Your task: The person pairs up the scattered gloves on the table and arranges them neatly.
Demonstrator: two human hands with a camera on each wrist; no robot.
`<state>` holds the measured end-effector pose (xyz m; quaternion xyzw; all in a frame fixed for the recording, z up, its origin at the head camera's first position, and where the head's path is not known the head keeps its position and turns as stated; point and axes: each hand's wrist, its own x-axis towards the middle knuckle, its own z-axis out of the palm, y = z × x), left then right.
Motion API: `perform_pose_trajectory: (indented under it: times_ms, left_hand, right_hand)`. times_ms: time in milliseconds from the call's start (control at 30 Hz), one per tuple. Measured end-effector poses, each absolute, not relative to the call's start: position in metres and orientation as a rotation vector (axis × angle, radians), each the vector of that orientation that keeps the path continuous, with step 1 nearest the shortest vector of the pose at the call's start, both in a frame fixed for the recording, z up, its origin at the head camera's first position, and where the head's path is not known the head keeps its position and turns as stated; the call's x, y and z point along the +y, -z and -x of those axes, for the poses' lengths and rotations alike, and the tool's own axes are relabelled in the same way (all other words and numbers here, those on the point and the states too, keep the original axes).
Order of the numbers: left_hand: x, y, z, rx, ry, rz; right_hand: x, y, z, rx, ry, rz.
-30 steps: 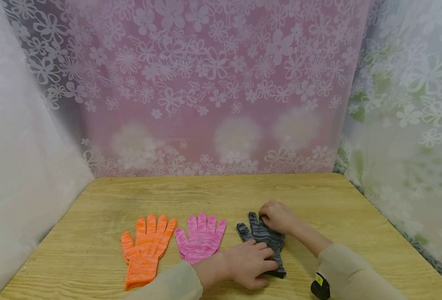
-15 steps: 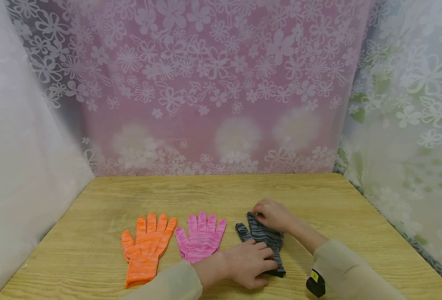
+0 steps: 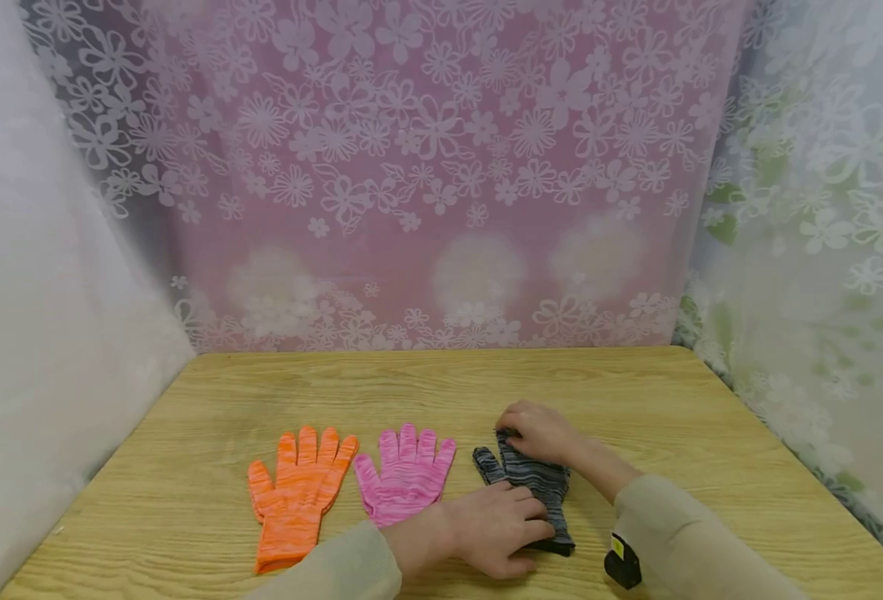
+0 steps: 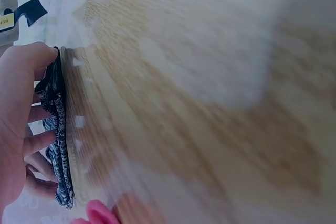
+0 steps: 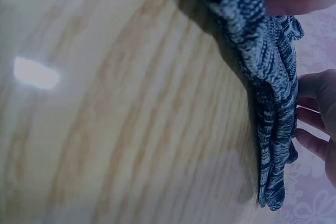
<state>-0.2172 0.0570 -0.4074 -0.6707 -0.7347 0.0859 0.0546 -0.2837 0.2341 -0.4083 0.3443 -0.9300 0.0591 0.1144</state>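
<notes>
A dark grey striped knit glove (image 3: 535, 483) lies on the table at right of centre in the head view. My left hand (image 3: 497, 529) rests across its lower part with fingers spread, beside the black cuff. At the glove's far end, my right hand (image 3: 537, 432) has curled fingers at a fingertip, which it partly hides. In the left wrist view the left thumb (image 4: 39, 53) touches the glove (image 4: 58, 124) edge. In the right wrist view, right fingers (image 5: 312, 114) meet the glove's (image 5: 275, 103) upper side. A pink glove (image 3: 406, 479) lies left of my left hand, its cuff hidden.
An orange glove (image 3: 295, 500) lies flat farther left, fingers pointing away. The wooden table (image 3: 411, 383) ends at a pink floral curtain (image 3: 426, 208). Pale sheets hang at both sides. A black device with a yellow label (image 3: 623, 560) is by my right sleeve.
My right hand has shifted left across the grey glove's fingers, covering one that showed before. My left hand stays on the glove's lower part. The view has shifted slightly.
</notes>
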Motion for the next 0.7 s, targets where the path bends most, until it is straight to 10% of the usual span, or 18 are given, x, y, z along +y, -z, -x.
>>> perform_pose_trajectory:
  times_ms: [700]
  left_hand:
    - [0.0578, 0.4079, 0.2177, -2.216, -0.224, 2.051]
  right_hand:
    - [0.2278, 0.4057, 0.2873, -2.729, -0.184, -0.886]
